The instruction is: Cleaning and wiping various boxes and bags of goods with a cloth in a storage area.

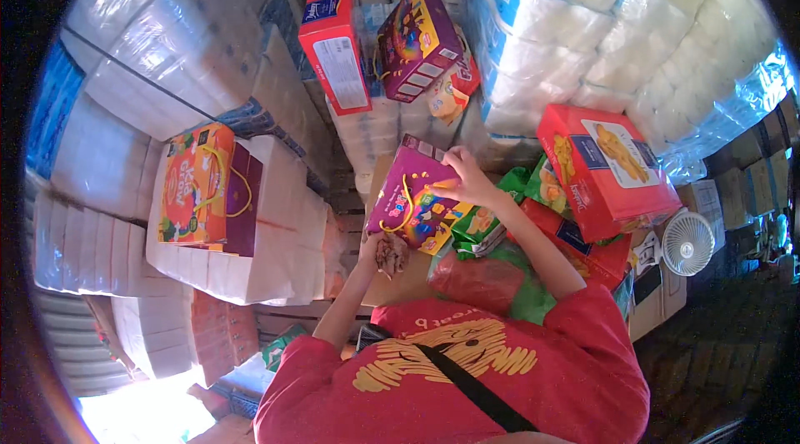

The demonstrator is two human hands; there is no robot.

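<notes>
A purple gift box with colourful cartoon print and a yellow cord handle lies on brown cardboard in front of me. My right hand grips its right upper edge, fingers and thumb bent over the side. At the near left corner of the box, my left hand is closed round a crumpled brownish cloth; its fingers are mostly hidden behind the cloth. Green snack bags lie right beside the box, under my right wrist. A clear reddish plastic bag sits nearer to my body.
An orange gift box rests on a white wrapped pack at left. Tall red cartons and another purple box stand behind and at right. A white fan is at far right. Stacks of wrapped paper rolls rise around.
</notes>
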